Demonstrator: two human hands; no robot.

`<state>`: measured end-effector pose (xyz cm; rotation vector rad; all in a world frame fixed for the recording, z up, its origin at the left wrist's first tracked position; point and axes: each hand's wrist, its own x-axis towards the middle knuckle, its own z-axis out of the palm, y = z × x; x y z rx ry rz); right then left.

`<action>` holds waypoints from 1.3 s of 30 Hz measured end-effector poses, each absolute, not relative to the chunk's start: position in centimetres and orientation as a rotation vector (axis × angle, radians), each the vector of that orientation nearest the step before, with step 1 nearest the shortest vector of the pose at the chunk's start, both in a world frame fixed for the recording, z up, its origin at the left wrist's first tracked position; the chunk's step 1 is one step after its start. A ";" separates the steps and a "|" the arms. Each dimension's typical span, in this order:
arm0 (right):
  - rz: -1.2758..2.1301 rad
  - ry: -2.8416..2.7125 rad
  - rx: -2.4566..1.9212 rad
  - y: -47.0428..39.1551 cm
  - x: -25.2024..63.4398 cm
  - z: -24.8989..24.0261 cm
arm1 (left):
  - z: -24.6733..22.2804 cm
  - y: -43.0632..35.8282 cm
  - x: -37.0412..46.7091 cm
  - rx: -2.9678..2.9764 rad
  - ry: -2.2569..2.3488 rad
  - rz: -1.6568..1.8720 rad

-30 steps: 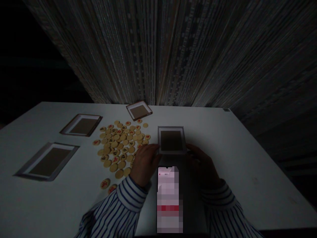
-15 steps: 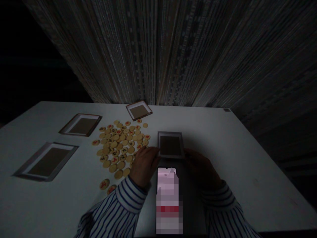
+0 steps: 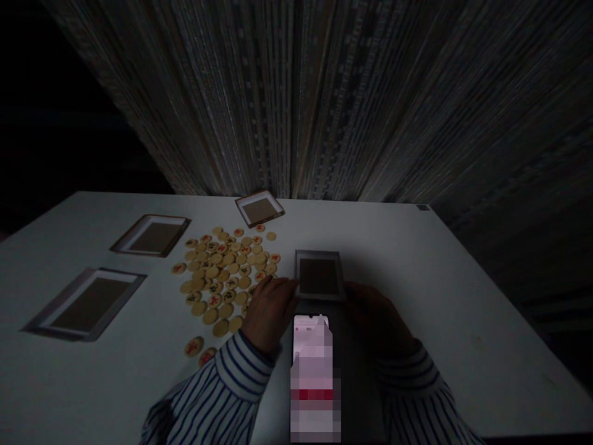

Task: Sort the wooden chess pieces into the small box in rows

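A small shallow box (image 3: 319, 253) with pale walls and a brown bottom sits between my two hands. At its left edge, the fingers of my left hand (image 3: 271, 312) are closed on the near corner. My right hand (image 3: 380, 318) grips the opposite side, its fingers mostly lost in shadow. Left of my left hand lies a loose heap of round wooden Chinese chess pieces (image 3: 227, 259), some face up with red or black characters. Just below the box is a phone (image 3: 311, 364) with a lit screen, partly pixelated.
Three more shallow boxes lie on the white table (image 3: 417, 266): a large pale one (image 3: 139, 277) at the left, a brown-edged one (image 3: 121, 252) behind it, and another (image 3: 238, 203) at the back. A striped curtain (image 3: 296, 99) hangs along the far edge. Lighting is dim.
Almost nothing differs. The box between my hands appears very slightly lower in the picture, while my hands keep the same hold. The view has shifted a little.
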<state>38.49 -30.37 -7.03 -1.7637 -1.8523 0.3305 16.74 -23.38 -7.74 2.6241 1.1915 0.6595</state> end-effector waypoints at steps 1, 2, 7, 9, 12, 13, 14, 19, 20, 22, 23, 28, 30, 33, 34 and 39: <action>0.328 -1.858 -1.763 -30.4 38.5 -7.0 | -7.8 -23.4 16.7 2.628 1.194 0.660; 0.320 -1.862 -1.765 -30.4 38.5 -6.9 | -7.8 -23.4 16.7 2.630 1.198 0.664; 0.292 -1.877 -1.762 -30.4 38.5 -6.8 | -7.9 -23.4 16.6 2.645 1.207 0.674; 0.294 -1.870 -1.761 -30.5 38.6 -7.0 | -7.8 -23.5 16.6 2.656 1.201 0.676; 0.262 -1.889 -1.737 -30.5 38.9 -7.4 | -7.8 -23.5 16.7 2.667 1.198 0.674; 0.241 -1.901 -1.725 -30.5 39.0 -7.6 | -7.8 -23.5 16.7 2.667 1.202 0.671; 0.217 -1.910 -1.714 -30.5 39.0 -7.7 | -7.9 -23.5 16.7 2.667 1.207 0.667; 0.155 -1.912 -1.688 -30.4 39.1 -8.0 | -8.0 -23.5 16.7 2.650 1.200 0.679; 0.150 -1.909 -1.688 -30.4 39.1 -7.9 | -8.0 -23.5 16.7 2.646 1.197 0.680; 0.156 -1.911 -1.697 -30.4 39.0 -7.8 | -8.0 -23.5 16.7 2.644 1.202 0.678; 0.163 -1.911 -1.704 -30.4 39.0 -7.8 | -8.0 -23.5 16.7 2.645 1.206 0.677; 0.198 -1.910 -1.723 -30.5 39.0 -7.6 | -7.9 -23.5 16.7 2.638 1.204 0.664; 0.212 -1.892 -1.741 -30.5 39.0 -7.8 | -7.9 -23.5 16.7 2.626 1.194 0.667; 0.235 -1.822 -1.787 -30.5 39.0 -8.0 | -7.9 -23.6 16.7 2.612 1.186 0.696; 0.246 -1.804 -1.793 -30.5 39.0 -8.0 | -7.9 -23.7 16.7 2.610 1.188 0.709; 0.308 -1.700 -1.795 -30.4 38.8 -7.5 | -7.7 -23.7 16.7 2.620 1.178 0.820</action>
